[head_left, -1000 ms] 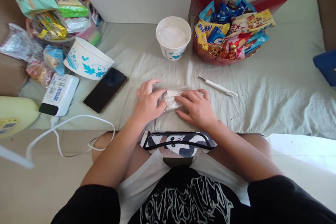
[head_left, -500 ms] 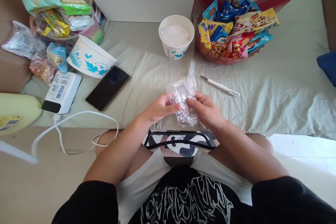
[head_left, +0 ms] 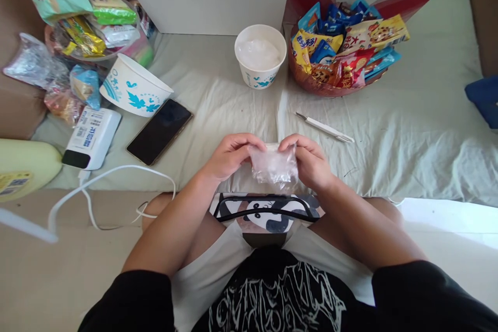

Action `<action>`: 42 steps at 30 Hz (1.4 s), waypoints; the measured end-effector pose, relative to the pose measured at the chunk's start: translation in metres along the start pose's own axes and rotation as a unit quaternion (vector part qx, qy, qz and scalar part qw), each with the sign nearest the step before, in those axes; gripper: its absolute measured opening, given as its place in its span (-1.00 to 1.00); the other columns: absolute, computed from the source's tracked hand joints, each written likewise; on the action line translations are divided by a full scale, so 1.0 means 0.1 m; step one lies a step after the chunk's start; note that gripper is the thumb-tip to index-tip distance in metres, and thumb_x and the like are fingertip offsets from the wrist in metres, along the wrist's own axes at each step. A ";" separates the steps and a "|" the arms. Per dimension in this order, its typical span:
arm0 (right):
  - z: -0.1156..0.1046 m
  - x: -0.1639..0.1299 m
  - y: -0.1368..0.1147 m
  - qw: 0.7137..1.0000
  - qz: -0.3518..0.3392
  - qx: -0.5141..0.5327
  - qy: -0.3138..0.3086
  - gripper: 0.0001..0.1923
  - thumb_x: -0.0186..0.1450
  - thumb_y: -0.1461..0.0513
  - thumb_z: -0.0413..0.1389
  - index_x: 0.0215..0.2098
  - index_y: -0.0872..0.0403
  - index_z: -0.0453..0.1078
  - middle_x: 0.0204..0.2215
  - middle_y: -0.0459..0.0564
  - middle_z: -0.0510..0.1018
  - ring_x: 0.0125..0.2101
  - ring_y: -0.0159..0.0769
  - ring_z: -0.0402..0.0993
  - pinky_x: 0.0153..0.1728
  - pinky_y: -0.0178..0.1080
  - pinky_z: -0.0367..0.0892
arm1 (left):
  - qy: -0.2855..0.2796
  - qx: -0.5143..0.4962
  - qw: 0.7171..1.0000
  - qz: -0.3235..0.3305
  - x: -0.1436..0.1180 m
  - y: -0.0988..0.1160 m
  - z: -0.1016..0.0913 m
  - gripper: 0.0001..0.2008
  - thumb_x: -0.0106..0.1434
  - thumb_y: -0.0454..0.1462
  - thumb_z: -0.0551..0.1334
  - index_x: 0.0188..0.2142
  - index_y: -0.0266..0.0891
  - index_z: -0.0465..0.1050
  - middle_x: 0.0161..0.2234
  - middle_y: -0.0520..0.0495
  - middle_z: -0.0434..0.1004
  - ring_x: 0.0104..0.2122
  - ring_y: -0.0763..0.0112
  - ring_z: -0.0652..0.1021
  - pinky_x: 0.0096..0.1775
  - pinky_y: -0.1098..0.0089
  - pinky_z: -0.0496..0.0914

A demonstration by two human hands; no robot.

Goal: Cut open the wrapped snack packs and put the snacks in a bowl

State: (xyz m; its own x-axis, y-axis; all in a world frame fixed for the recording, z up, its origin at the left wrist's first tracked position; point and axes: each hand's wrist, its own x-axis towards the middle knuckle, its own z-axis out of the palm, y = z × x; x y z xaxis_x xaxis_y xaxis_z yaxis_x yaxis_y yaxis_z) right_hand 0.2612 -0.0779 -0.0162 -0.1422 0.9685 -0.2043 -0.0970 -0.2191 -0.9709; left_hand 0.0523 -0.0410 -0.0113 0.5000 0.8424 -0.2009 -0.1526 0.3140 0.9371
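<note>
At the centre of the frame, the left hand (head_left: 229,155) and right hand (head_left: 311,162) each pinch the top edge of a crumpled clear plastic bag (head_left: 273,167). Both grips are clenched on it, above the sheet-covered bench (head_left: 389,129). A white paper bowl (head_left: 260,56) stands above, toward the upper middle.

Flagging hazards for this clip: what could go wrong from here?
Both the left hand and right hand pinch the clear plastic wrapper by its top edge; it might slip or tear. Whatever falls could land on the panda pouch. The small knife lies unsheathed near the right hand.
</note>
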 end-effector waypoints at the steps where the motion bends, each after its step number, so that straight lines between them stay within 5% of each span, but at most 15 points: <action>1: -0.02 0.00 -0.01 1.000 -0.004 -0.008 -0.004 -0.74 0.31 0.02 0.08 -0.39 0.00 0.43 -0.55 -0.12 0.37 -0.55 -0.38 0.20 -0.51 -0.26 0.13 | 0.007 0.012 1.000 0.010 0.01 0.01 -0.01 -0.77 0.20 -0.10 0.34 -0.41 -0.22 0.61 -0.48 -0.03 0.59 -0.53 0.46 0.51 -0.48 0.42 0.37; 4: -0.06 -0.01 -0.02 0.999 -0.029 -0.041 -0.022 -0.64 0.35 -0.07 0.09 -0.34 0.02 0.44 -0.48 -0.08 0.45 -0.49 -0.36 0.29 -0.46 -0.25 0.23 | 0.016 0.105 0.994 0.038 0.04 0.01 -0.01 -0.68 0.24 -0.06 0.27 -0.44 -0.24 0.64 -0.44 -0.10 0.63 -0.45 0.40 0.54 -0.43 0.40 0.37; 9: -0.02 0.02 0.00 1.000 0.002 -0.015 -0.027 -0.37 0.13 -0.05 0.41 0.01 -0.07 0.26 -0.34 -0.14 0.55 -0.40 -0.34 0.48 -0.34 -0.26 0.41 | 0.062 0.219 0.968 0.102 0.08 -0.04 0.04 -0.82 0.12 -0.25 0.32 -0.28 -0.25 0.62 -0.33 -0.04 0.64 -0.45 0.51 0.48 -0.39 0.46 0.36; 14: -0.16 0.06 -0.20 0.983 -0.031 -0.165 0.076 -0.63 0.14 0.01 0.36 -0.20 0.01 0.46 -0.29 -0.02 0.62 -0.30 -0.18 0.54 -0.20 -0.10 0.44 | 0.083 0.168 0.975 0.116 0.08 -0.01 -0.02 -0.59 0.14 -0.33 0.27 0.02 -0.19 0.49 -0.02 -0.13 0.61 -0.18 0.41 0.62 -0.15 0.40 0.50; 17: -0.27 0.16 -0.56 0.928 -0.103 -0.298 0.198 -0.78 0.17 0.07 0.30 -0.31 -0.02 0.43 -0.39 -0.05 0.56 -0.39 -0.18 0.46 -0.27 -0.08 0.38 | 0.110 0.157 0.975 0.109 0.06 0.04 -0.08 -0.64 0.18 -0.33 0.26 0.00 -0.18 0.46 -0.07 -0.11 0.58 -0.23 0.45 0.60 -0.14 0.39 0.51; 21: -0.14 0.61 -1.14 0.803 -0.202 -0.494 0.266 -0.81 0.21 0.18 0.23 -0.41 -0.03 0.28 -0.41 -0.02 0.48 -0.35 -0.19 0.40 -0.27 -0.11 0.36 | 0.120 0.144 0.976 0.114 0.04 0.11 -0.09 -0.75 0.21 -0.36 0.24 -0.09 -0.20 0.45 -0.19 -0.03 0.55 -0.33 0.51 0.55 -0.21 0.42 0.48; 24: 0.12 1.12 -1.38 0.715 -0.195 -0.638 0.210 -0.89 0.24 0.33 0.16 -0.30 0.01 0.34 -0.22 0.11 0.57 -0.15 -0.10 0.46 -0.06 -0.06 0.37 | 0.117 0.151 0.976 0.108 0.04 0.14 -0.07 -0.79 0.21 -0.36 0.23 -0.14 -0.21 0.46 -0.29 0.02 0.52 -0.38 0.54 0.51 -0.23 0.45 0.44; 27: 0.37 1.56 -1.40 0.683 -0.145 -0.707 0.114 -0.79 0.20 0.42 0.13 -0.21 0.08 0.41 -0.06 0.19 0.58 -0.03 -0.02 0.48 0.02 -0.02 0.36 | 0.110 0.159 0.976 0.103 0.03 0.15 -0.05 -0.81 0.23 -0.34 0.22 -0.14 -0.21 0.46 -0.33 0.06 0.50 -0.41 0.56 0.47 -0.22 0.44 0.41; 31: 0.57 1.81 -1.38 0.731 0.016 -0.681 0.020 -0.92 0.23 0.36 0.24 -0.30 0.13 0.45 -0.18 0.16 0.59 0.01 0.02 0.50 0.11 0.02 0.34 | 0.099 0.164 0.977 0.096 -0.02 0.15 -0.08 -0.83 0.26 -0.31 0.21 -0.14 -0.20 0.47 -0.33 0.06 0.49 -0.40 0.54 0.47 -0.20 0.42 0.41; 34: 0.60 1.85 -1.47 0.802 0.114 -0.587 0.001 -0.85 0.38 0.22 0.17 -0.29 0.17 0.46 -0.30 0.12 0.57 -0.16 -0.11 0.55 -0.04 0.00 0.44 | 0.096 0.170 0.977 0.086 -0.05 0.17 -0.10 -0.86 0.28 -0.27 0.21 -0.18 -0.19 0.48 -0.31 0.03 0.53 -0.35 0.49 0.50 -0.18 0.40 0.42; 36: 0.55 1.91 -1.50 0.812 0.133 -0.568 -0.018 -0.82 0.40 0.20 0.15 -0.29 0.16 0.49 -0.36 0.06 0.57 -0.29 -0.21 0.56 -0.15 -0.06 0.48 | 0.094 0.178 0.976 0.082 -0.06 0.19 -0.11 -0.90 0.28 -0.26 0.21 -0.23 -0.19 0.47 -0.31 0.02 0.55 -0.33 0.47 0.51 -0.17 0.39 0.43; 42: 0.25 2.44 -1.15 0.668 0.076 -0.735 -0.087 -0.74 0.10 0.16 0.45 -0.51 0.12 0.50 -0.52 -0.08 0.51 -0.26 -0.10 0.60 -0.09 0.07 0.47 | 0.086 0.202 0.973 0.076 -0.04 0.22 -0.08 -0.91 0.28 -0.25 0.18 -0.30 -0.18 0.45 -0.34 0.01 0.55 -0.34 0.43 0.51 -0.19 0.37 0.43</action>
State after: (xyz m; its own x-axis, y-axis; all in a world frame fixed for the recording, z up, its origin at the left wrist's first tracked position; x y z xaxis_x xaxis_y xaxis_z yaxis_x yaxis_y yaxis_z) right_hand 0.2126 0.1801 0.0488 -0.1657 0.8917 -0.4213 0.9856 0.1643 -0.0399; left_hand 0.0398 -0.0343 0.0078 0.3431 0.9371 -0.0639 0.1522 0.0117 0.9883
